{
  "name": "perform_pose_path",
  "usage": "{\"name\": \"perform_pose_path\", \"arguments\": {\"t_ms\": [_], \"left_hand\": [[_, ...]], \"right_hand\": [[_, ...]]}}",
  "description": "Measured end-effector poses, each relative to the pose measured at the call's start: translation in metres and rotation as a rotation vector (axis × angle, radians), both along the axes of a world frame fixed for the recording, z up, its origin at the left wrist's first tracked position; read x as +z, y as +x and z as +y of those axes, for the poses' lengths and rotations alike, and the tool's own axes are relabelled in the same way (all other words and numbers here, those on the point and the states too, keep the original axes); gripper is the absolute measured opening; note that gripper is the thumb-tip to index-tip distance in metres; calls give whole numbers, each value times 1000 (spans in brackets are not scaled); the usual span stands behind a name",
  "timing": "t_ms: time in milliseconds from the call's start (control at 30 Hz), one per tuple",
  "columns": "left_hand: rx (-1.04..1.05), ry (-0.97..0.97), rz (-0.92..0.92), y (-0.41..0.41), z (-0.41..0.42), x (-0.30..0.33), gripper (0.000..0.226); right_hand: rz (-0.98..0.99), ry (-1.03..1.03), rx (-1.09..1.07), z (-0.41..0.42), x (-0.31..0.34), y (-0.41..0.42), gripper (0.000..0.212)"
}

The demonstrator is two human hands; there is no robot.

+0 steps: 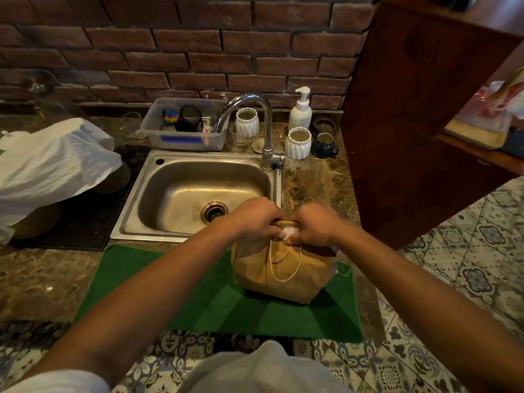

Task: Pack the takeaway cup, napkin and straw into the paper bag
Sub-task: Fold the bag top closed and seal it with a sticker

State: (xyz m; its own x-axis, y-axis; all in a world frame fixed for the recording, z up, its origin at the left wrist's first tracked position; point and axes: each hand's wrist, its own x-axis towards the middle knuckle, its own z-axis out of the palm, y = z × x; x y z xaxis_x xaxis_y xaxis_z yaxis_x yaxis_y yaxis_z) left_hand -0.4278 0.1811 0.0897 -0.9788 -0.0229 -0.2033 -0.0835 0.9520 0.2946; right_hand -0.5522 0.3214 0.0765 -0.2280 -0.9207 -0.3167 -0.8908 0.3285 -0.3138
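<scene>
The paper bag (279,272) stands on a green mat (158,285) on the bench (42,279), at 6 o'clock from the sink (181,191). Both hands meet at its top. The left hand (255,218) has its fingers curled round the folded top edge from the 9 o'clock side; the right hand (313,225) has its fingers curled round it from 3 o'clock. Each grip is closed tight on the bag's rolled rim. Between the 2 hands a small white patch (289,231) shows at the mouth; whether it is the napkin I cannot tell. The cup and straw are not visible. The bag's string handles (285,262) hang loose down its near face.

At 12 o'clock from the sink stands the tap (256,114), with a clear tub (184,137) at its 9 o'clock and a soap pump (300,110), 2 white ribbed pots (297,143) and a blue mug (324,145) toward 3 o'clock. A white plastic bag (54,163) lies at 9 o'clock from the sink.
</scene>
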Motion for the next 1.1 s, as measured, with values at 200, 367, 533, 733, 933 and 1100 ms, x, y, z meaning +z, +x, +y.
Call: {"name": "perform_pose_path", "arguments": {"t_ms": [200, 367, 533, 733, 933, 1100], "left_hand": [[18, 15, -9, 4, -4, -4, 22], [19, 33, -27, 5, -7, -5, 24], [19, 43, -18, 3, -4, -4, 21], [32, 73, -21, 2, -7, -6, 24], [25, 63, -20, -1, -6, -8, 23], [5, 40, 3, -1, 0, -9, 25]], "right_hand": [[-211, -24, -2, 9, 6, -10, 17], [-311, -134, -61, 14, 2, -9, 20], [-222, -86, -8, 9, 10, -12, 24], [-73, -128, 49, 7, 15, -6, 19], [21, -26, 51, -1, 11, 1, 40], [-14, 69, 45, -1, 8, -2, 31]]}}
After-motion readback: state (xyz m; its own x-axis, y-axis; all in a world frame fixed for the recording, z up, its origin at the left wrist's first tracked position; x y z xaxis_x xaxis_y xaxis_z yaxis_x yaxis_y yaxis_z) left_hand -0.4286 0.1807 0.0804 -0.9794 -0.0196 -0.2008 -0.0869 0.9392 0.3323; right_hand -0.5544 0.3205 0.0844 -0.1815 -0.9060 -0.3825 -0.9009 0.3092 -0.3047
